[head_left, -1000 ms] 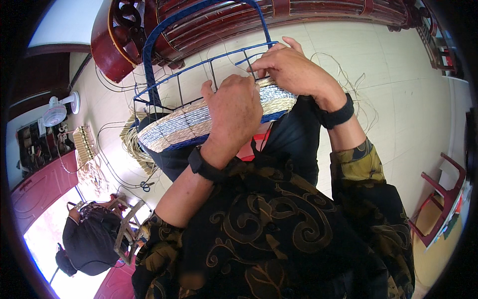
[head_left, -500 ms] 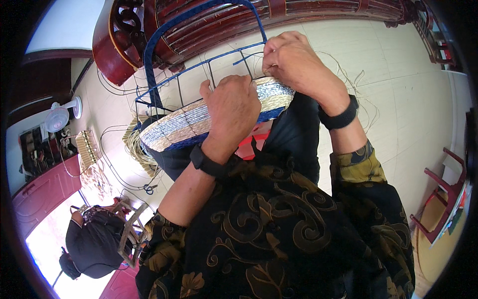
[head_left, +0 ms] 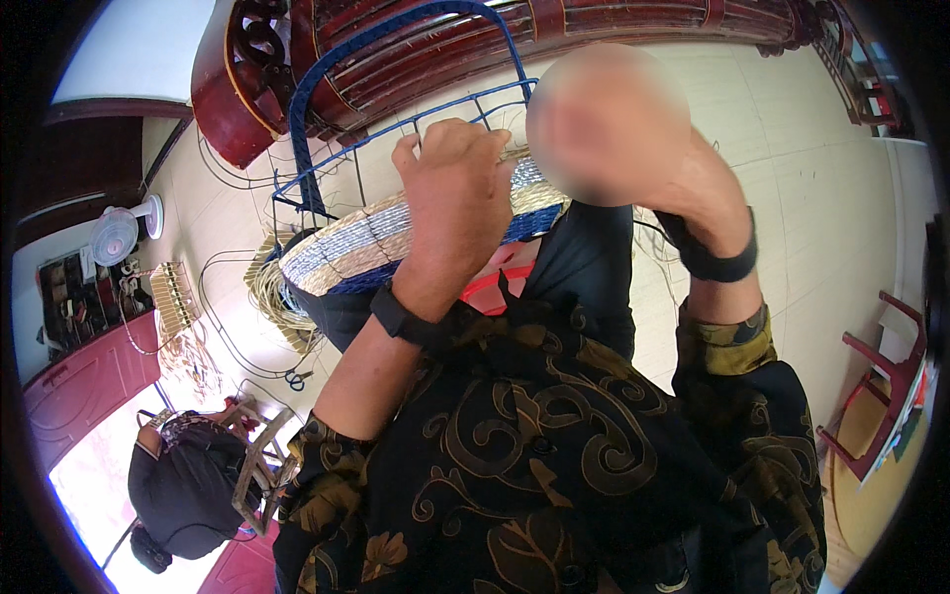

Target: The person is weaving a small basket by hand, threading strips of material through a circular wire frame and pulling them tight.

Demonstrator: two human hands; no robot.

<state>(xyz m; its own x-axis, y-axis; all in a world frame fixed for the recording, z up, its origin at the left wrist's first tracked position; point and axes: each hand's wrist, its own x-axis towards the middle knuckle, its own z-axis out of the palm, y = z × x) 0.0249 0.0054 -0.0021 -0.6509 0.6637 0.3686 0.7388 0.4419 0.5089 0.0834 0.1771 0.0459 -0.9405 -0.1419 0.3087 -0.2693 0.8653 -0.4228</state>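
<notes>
The person's left hand [head_left: 457, 213] is closed over the rim of a half-woven basket [head_left: 356, 247], fingers curled around the top of its woven straw-and-blue band, where the blue wire frame [head_left: 327, 129] rises bare above. The basket rests on the person's lap, its long axis running from lower left to upper right, the open wire uprights pointing away from the body. The right hand [head_left: 633, 148] is raised at the basket's right end, just beside the left hand; it is blurred, so whether it pinches a strand cannot be told. The left hand sits squarely on the weave; the right is at its edge. Loose straw coils [head_left: 272, 297] lie on the floor to the left.
</notes>
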